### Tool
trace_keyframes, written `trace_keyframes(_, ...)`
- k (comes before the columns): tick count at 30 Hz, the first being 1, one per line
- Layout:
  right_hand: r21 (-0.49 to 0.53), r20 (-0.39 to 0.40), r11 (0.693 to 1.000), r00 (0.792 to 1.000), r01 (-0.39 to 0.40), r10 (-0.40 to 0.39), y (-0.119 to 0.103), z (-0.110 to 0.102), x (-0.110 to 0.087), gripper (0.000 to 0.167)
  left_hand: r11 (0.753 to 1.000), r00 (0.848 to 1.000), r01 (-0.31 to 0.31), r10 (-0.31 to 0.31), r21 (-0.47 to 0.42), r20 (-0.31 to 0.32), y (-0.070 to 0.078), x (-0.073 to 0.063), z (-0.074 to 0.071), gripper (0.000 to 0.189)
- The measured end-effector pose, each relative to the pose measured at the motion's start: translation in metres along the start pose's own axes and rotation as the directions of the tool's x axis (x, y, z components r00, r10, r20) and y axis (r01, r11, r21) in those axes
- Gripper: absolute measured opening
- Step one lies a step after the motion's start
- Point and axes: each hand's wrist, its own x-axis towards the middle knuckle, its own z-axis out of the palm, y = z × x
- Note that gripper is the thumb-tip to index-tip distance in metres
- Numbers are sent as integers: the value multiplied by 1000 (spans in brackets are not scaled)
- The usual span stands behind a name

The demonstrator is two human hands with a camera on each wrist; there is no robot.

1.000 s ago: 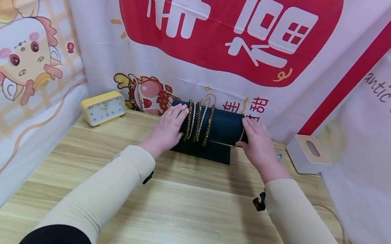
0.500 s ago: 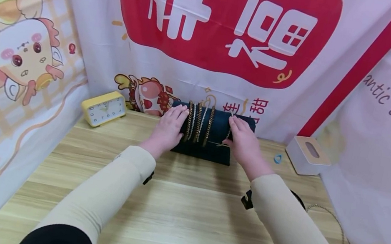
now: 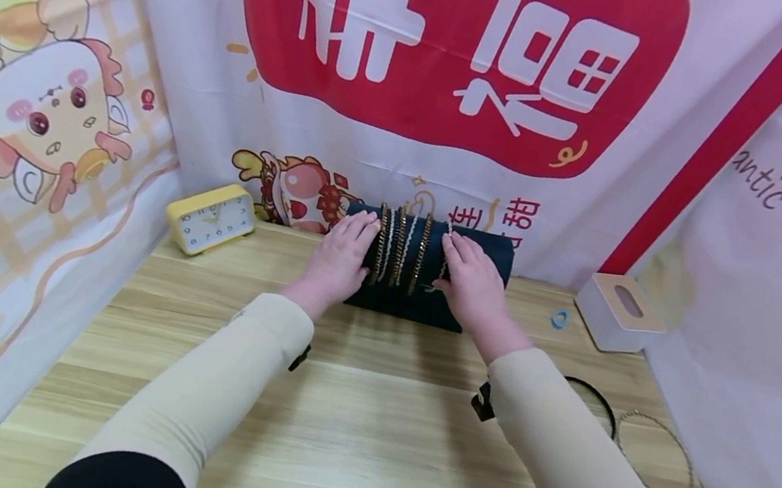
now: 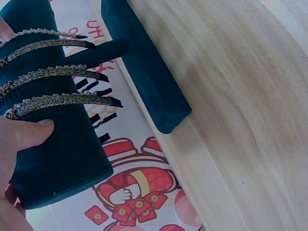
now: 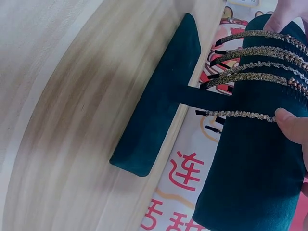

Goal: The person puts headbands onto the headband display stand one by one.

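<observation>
A dark teal velvet headband stand [image 3: 492,252], a padded roll on a flat base, stands at the back of the table. Several glittery gold and silver headbands [image 4: 57,74] sit side by side over the roll's left half. My left hand [image 3: 336,257] grips the roll's left end, its thumb [image 4: 36,134] lying on the velvet beside the outermost band. Right of that group is a slim beaded headband [image 5: 243,114], standing a little apart. My right hand [image 3: 476,286] holds this one against the roll, fingers over the top and thumb [image 5: 288,122] at the band's front.
A yellow clock [image 3: 210,221] stands at the back left. On the right are a white tissue box [image 3: 610,323] with a wooden lid and a small blue ring [image 3: 559,318]. A black headband [image 3: 601,399] and a beaded headband [image 3: 680,450] lie near the right edge. Printed cloth hangs around the table.
My right hand has slid left along the roll with the slim beaded headband, from the right end toward the other bands. The left hand stays at the left end.
</observation>
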Motion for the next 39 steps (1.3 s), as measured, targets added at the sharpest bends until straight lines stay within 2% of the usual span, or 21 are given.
trace_keyframes(4,44,-42,999,999,6,-5,2,-3,-6,76,1000,1000,-5,5,3,-11,0,1,1,70)
trace_keyframes(7,118,-127,992,992,34,-19,10,-6,-17,72,1000,1000,-4,4,6,-8,0,1,2,71)
trace_keyframes(11,173,-304,981,952,83,-27,32,-4,-38,61,1000,1000,4,-4,4,-3,0,1,2,71)
trace_keyframes(14,188,-369,981,929,54,20,59,-2,-58,52,1000,1000,13,-13,1,-4,-1,0,2,71)
trace_keyframes(17,192,-306,979,944,-65,123,89,-1,-82,42,1000,1000,20,-20,-7,-7,-1,0,2,71)
trace_keyframes(20,175,-169,962,956,-211,240,121,4,-110,33,1000,1000,21,-21,-15,-6,-1,0,2,71)
trace_keyframes(22,158,-60,942,950,-295,307,140,7,-130,33,1000,1000,19,-19,-18,-4,0,1,2,71)
trace_keyframes(25,131,115,909,916,-397,383,164,13,-159,45,1000,1000,13,-13,-17,-3,1,2,1,72)
trace_keyframes(28,112,277,880,865,-463,419,180,23,-181,59,1000,1000,11,-11,-13,-3,1,3,0,72)
trace_keyframes(30,110,354,863,831,-493,429,187,31,-192,65,1000,1000,10,-10,-7,0,1,3,0,72)
trace_keyframes(33,116,385,854,816,-507,432,192,40,-203,61,1000,1000,7,-7,-3,2,1,3,0,72)
trace_keyframes(39,96,315,876,849,-473,424,190,46,-206,29,1000,1000,6,-6,-1,4,1,3,1,71)
